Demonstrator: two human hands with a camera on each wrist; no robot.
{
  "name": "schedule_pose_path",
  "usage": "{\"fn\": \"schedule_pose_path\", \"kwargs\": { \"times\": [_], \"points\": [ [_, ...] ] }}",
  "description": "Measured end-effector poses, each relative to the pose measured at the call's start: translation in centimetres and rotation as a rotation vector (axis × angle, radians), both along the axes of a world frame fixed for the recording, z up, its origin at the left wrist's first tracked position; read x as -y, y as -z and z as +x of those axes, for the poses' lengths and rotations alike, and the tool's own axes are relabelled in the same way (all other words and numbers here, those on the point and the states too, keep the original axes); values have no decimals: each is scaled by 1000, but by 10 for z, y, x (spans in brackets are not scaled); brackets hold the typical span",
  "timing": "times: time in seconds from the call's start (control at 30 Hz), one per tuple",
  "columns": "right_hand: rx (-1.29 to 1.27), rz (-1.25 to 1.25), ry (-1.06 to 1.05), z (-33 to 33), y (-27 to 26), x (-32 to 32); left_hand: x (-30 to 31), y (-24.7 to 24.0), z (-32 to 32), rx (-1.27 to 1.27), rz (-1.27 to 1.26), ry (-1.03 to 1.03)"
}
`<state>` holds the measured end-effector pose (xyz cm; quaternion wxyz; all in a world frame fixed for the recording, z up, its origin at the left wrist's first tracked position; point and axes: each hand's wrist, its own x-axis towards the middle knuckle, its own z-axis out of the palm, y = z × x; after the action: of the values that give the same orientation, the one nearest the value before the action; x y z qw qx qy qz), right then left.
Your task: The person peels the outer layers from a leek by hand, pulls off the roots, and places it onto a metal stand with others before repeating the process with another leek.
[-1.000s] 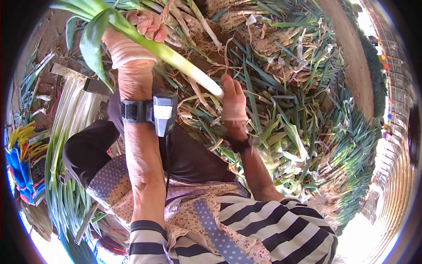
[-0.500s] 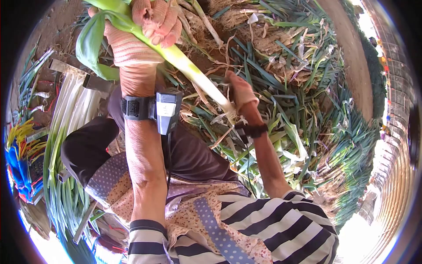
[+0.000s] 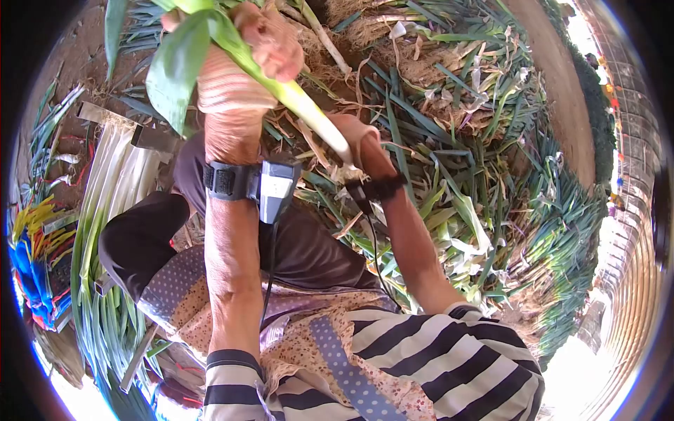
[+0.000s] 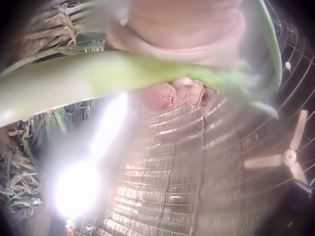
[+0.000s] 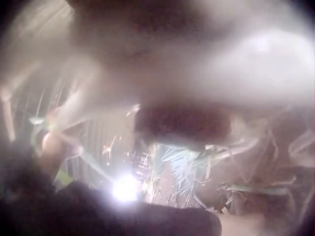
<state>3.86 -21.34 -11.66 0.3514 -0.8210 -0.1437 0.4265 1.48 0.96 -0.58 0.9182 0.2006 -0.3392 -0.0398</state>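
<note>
A leek point(image 3: 309, 112) slants across the head view, green leaves at the upper left and its white root end at the lower right. My gloved left hand point(image 3: 246, 63) grips its green part; in the left wrist view the fingertips of my left hand point(image 4: 182, 29) curl round the leek point(image 4: 113, 73). My right hand point(image 3: 357, 133) is beside and partly behind the white end, its fingertips hidden by the stalk. Whether it holds the leek I cannot tell. The right wrist view is too blurred to show its grip.
Trimmed leeks point(image 3: 105, 182) lie in a metal frame point(image 3: 154, 138) at the left. Loose leaves and peelings point(image 3: 449, 210) cover the ground on the right, with rooty leeks point(image 3: 407, 63) above them. Blue and yellow ties point(image 3: 31, 259) are at the far left.
My left hand has moved right and slightly down with the leek. My right hand first moved down away from the white end, then came left against or behind it.
</note>
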Motion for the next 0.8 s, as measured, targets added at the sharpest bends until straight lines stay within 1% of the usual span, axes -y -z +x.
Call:
{"fn": "schedule_pose_path", "kwargs": {
  "times": [0.03,0.1,0.13,0.17,0.23,0.27,0.33,0.37,0.43,0.47,0.5,0.57,0.6,0.63,0.7,0.73,0.77,0.8],
  "points": [
    [4,0,3,8,11,1,0,0,-1,0,1,1],
    [476,-162,-456,22,35,-5,-2,0,-4,3,2,-6],
    [711,-37,-346,28,74,12,-4,-1,-4,1,7,-13],
    [406,181,85,26,79,26,-5,-1,-3,-1,8,-13],
    [-12,134,719,13,26,30,-6,0,1,0,10,-16],
    [-12,130,719,8,13,35,-7,2,-3,4,5,-13],
    [5,377,910,-6,-8,50,-7,2,-2,4,2,-19],
    [6,373,911,-15,-20,54,-8,2,-1,5,-1,-19],
    [133,421,777,-30,-41,61,-8,2,-1,5,3,-19],
    [277,487,615,-38,-40,66,-9,1,0,7,3,-19],
    [279,488,616,-44,-46,68,-8,1,-1,4,6,-21],
    [779,245,60,-54,-61,69,-8,1,-1,5,8,-20],
    [701,157,20,-56,-71,65,-8,0,0,1,9,-18],
    [700,156,22,-55,-69,67,-8,1,-1,-1,12,-19],
    [477,20,-142,-53,-58,74,-10,1,1,-2,13,-18],
    [424,25,-68,-54,-48,82,-10,2,2,2,13,-21],
    [422,27,-71,-53,-36,89,-12,2,1,-1,14,-26],
    [266,159,127,-52,-26,94,-12,2,1,3,16,-28]
  ]
}}
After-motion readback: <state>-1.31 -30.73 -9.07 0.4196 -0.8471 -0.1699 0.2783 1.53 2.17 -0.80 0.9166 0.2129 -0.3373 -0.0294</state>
